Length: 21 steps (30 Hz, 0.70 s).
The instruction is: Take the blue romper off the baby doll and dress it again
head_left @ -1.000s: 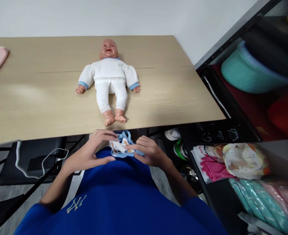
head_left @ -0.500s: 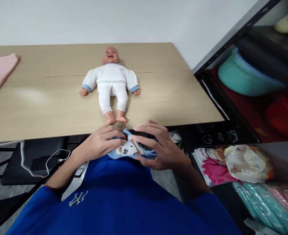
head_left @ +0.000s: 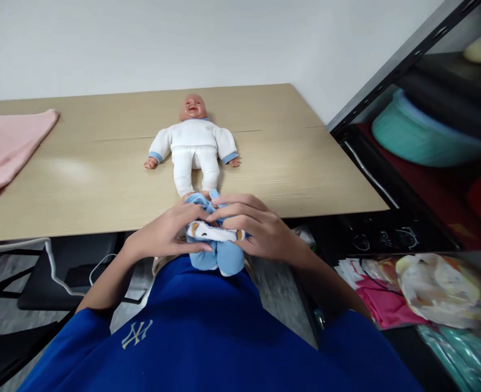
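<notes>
Cloth (head_left: 215,234) in light blue sits at the table's (head_left: 297,174) near edge, before the doll (head_left: 195,142) — left hand (head_left: 177,231) pinching one side, right hand (head_left: 252,223) gripping the other. Arranging it seems underway; next likely calls for steady fingertips.

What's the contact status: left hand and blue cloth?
Touching. The head view shows the left hand holding one side of the blue cloth, with no gap between them.

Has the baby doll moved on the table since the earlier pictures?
No: the baby doll lies in the same place against the tabletop seam. Only the view shifted.
</notes>
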Each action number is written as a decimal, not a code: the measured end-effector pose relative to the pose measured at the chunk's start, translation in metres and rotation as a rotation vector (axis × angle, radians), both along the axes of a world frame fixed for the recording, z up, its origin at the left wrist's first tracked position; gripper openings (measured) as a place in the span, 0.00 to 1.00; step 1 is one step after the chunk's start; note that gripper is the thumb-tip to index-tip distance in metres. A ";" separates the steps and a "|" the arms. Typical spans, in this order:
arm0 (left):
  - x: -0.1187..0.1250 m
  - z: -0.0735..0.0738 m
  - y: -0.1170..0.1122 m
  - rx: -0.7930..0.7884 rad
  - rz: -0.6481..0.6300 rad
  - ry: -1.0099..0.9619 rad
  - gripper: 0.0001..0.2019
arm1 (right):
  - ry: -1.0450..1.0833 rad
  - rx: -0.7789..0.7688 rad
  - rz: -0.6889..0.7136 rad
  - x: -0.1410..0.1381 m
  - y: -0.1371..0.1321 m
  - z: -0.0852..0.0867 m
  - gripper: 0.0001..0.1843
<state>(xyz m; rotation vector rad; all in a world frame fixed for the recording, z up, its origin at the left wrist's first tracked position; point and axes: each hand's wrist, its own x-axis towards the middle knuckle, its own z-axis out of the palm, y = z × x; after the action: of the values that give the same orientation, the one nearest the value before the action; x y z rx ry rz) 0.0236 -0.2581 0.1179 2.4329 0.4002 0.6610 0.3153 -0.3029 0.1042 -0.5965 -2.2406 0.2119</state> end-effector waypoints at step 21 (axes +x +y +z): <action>-0.020 -0.024 0.040 -0.461 0.060 -0.050 0.21 | -0.060 -0.943 0.283 -0.008 0.062 -0.031 0.37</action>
<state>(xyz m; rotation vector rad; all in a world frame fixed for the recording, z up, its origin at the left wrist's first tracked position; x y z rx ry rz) 0.0039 -0.2179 0.0937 1.9712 0.5415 0.5792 0.3075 -0.2407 0.0737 -0.7487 -2.1854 1.4519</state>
